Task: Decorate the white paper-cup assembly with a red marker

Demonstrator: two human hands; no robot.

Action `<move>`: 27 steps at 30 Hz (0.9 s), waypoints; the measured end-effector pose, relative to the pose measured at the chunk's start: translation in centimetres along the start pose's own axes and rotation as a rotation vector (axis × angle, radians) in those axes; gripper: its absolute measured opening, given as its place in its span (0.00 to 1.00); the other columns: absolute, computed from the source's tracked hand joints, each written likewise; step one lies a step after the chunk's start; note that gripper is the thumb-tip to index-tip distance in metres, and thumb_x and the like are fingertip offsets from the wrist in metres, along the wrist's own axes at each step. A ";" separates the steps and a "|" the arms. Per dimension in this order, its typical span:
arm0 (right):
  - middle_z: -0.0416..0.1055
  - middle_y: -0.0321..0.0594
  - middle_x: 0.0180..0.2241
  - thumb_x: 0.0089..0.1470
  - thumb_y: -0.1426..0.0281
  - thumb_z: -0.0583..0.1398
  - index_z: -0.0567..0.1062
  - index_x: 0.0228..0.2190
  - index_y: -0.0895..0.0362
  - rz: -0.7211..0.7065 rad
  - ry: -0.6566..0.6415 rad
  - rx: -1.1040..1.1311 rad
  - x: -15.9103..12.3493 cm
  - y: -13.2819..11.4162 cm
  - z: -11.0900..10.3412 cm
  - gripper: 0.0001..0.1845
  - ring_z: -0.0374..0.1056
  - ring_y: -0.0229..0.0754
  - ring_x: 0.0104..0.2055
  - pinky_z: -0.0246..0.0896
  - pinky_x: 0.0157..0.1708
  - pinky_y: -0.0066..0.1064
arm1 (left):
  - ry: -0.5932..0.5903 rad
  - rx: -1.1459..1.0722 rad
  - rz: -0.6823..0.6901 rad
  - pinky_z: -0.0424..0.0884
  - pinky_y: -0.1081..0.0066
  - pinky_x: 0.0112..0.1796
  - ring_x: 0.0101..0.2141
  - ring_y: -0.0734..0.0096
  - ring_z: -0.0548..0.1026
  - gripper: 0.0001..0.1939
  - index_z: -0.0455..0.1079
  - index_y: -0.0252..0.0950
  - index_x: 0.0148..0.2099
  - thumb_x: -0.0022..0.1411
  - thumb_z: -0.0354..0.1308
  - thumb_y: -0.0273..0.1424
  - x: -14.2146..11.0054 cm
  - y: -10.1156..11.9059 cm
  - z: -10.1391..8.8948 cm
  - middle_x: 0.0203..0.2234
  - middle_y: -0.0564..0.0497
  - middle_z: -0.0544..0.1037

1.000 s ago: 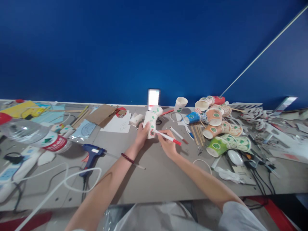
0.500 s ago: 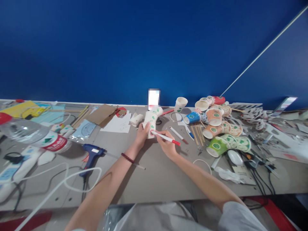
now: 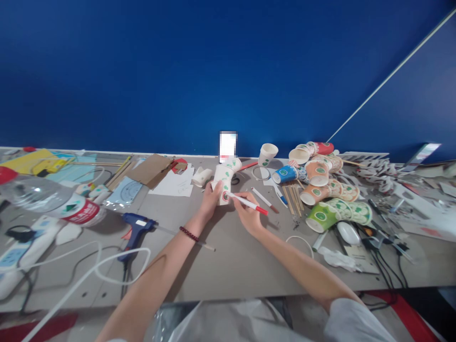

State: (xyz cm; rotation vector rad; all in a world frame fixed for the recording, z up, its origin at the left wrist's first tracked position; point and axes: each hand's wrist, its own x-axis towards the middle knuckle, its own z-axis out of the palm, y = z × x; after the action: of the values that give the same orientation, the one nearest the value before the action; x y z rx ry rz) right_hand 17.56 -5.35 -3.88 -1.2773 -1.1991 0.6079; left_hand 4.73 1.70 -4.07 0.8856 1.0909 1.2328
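My left hand is closed around a curved chain of white paper cups with green prints, held just above the table. On the nearest cup shows a small dark and red round mark. My right hand pinches a white marker with a red end, its tip at or very near that mark; whether it touches I cannot tell. A second white marker lies on the table just beyond my right hand. To the left of the chain rests a crumpled or cut white cup.
A blue glue gun and a large plastic bottle lie on the left. Chains of coloured paper cups fill the right, near wooden sticks. One white cup stands at the back by the blue wall.
The marker in my right hand has shifted very slightly to the right. My left hand and the cup chain stay in place.
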 end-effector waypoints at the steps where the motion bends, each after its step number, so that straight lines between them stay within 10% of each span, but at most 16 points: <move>1: 0.77 0.40 0.29 0.57 0.54 0.64 0.78 0.33 0.54 0.006 0.003 0.007 0.0 0.0 0.0 0.16 0.73 0.43 0.30 0.67 0.24 0.31 | 0.000 0.005 0.003 0.73 0.65 0.42 0.41 0.61 0.78 0.20 0.70 0.38 0.48 0.61 0.65 0.44 -0.1 0.1 0.0 0.43 0.43 0.79; 27: 0.84 0.45 0.36 0.52 0.59 0.65 0.79 0.30 0.54 -0.012 -0.030 0.037 0.0 -0.2 0.2 0.11 0.75 0.44 0.29 0.70 0.27 0.34 | 0.000 0.022 -0.016 0.74 0.65 0.41 0.38 0.63 0.78 0.19 0.69 0.36 0.49 0.63 0.64 0.43 0.2 -0.1 0.0 0.42 0.42 0.79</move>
State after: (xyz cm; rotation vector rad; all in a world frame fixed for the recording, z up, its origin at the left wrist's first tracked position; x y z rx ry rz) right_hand 17.36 -5.36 -3.74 -1.2324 -1.2143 0.6399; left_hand 4.77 1.91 -4.15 0.8919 1.1109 1.2094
